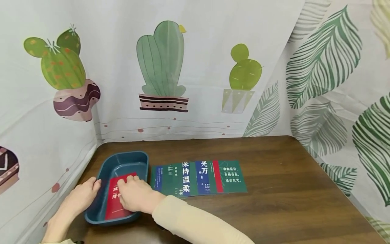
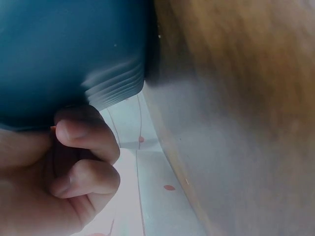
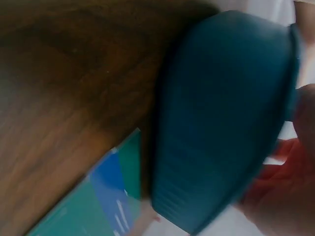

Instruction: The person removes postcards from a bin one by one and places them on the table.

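In the head view a dark teal plastic bin (image 1: 134, 166) stands at the table's left end, with a red card (image 1: 115, 210) printed in white characters inside. My left hand (image 1: 84, 193) holds the bin's left rim; its curled fingers (image 2: 81, 132) show against the bin wall in the left wrist view. Over the red card, my right hand (image 1: 137, 195) bends its fingers down and grips the card, its fingertips partly hidden. The right wrist view has the bin's outer wall (image 3: 216, 108) in front of that hand (image 3: 280, 191).
Right of the bin, several green, blue and red printed cards (image 1: 199, 179) lie overlapping in a row on the brown wooden table (image 1: 283, 189). A white curtain (image 1: 210, 40) with cactus and leaf prints hangs behind and along the sides.
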Demonstrator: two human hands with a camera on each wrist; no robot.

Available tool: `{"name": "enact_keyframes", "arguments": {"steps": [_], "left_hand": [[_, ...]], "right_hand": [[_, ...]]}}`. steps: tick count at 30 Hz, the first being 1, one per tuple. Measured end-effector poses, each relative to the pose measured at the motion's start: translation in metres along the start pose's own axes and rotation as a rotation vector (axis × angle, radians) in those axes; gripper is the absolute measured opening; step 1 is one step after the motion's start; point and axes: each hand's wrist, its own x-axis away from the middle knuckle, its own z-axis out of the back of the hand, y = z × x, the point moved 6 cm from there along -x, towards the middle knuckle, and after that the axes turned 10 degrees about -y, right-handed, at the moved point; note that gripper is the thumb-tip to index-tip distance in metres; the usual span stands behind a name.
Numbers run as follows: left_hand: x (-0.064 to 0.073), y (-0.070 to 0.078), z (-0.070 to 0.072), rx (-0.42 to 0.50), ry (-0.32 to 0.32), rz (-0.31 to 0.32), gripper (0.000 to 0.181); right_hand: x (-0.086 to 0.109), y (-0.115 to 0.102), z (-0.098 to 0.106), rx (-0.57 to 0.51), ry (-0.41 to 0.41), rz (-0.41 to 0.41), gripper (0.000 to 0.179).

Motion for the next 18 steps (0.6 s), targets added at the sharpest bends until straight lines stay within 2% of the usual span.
{"name": "enact_keyframes", "arguments": {"steps": [6,10,12,18], "left_hand": [[0.006,0.0,0.003,0.012,0.005,0.004,0.034],[0.006,0.001,0.002,0.012,-0.002,0.009,0.033],[0.005,0.002,0.001,0.013,-0.011,0.015,0.033],[0.003,0.003,0.002,0.014,-0.028,0.032,0.037]], "right_hand": [[-0.033,-0.005,-0.024,0.031,-0.161,-0.265,0.075],[-0.045,-0.004,-0.031,0.078,-0.269,-0.418,0.088],[-0.049,-0.002,-0.033,0.092,-0.307,-0.459,0.097],[-0.056,-0.001,-0.028,0.101,-0.295,-0.474,0.115]]}}
